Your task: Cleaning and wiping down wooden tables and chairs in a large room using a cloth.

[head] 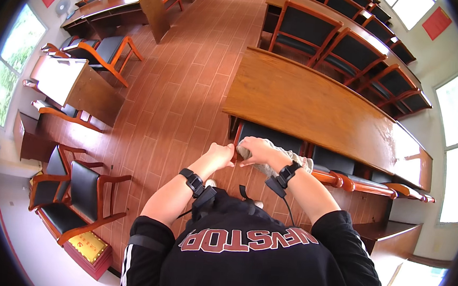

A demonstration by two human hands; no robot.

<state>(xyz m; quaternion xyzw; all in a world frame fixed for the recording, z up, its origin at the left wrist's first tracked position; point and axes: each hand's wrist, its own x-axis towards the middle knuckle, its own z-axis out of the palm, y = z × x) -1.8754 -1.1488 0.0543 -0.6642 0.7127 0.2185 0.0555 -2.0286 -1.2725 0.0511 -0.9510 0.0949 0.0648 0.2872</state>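
A grey-beige cloth (265, 169) lies bunched over the end of a wooden chair back, close in front of me. My right hand (259, 150) grips the cloth from above, its thumb spread toward the left. To the left, my left hand (222, 155) is at the chair's reddish wooden frame (235, 156), with its fingers curled. Whether those fingers hold the frame or only touch it is hidden. The chair's black seat (271, 136) reaches under the edge of a long brown wooden table (316, 97).
More chairs with black padding (330, 178) line the table's near side to the right. Others (306, 31) stand beyond it. A tiled aisle (176, 99) runs along the left. Two armchairs (84, 188) and a red box with a gold top (90, 249) stand lower left.
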